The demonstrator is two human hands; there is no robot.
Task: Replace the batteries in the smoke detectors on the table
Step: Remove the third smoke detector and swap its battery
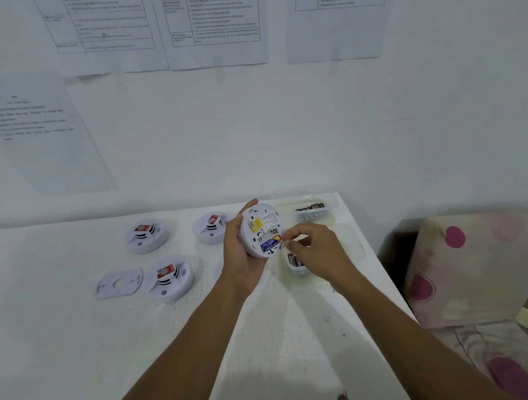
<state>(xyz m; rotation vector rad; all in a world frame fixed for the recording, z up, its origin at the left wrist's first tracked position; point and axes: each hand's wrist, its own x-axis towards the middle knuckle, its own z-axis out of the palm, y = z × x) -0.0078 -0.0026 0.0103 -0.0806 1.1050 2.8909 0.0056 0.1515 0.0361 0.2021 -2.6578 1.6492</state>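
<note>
Left hand (pixel 238 253) grips detector (pixel 257 221); battery (pixel 270 244) axis left-right.

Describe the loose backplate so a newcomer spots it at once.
On the white table's left half sit three domed smoke detectors. The backplate lies just left of the nearest detector. It alone is flat, without a red label.

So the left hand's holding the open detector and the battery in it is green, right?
Not quite: the left hand does hold the open detector, but the battery in it is blue, not green. The head view shows it.
</note>
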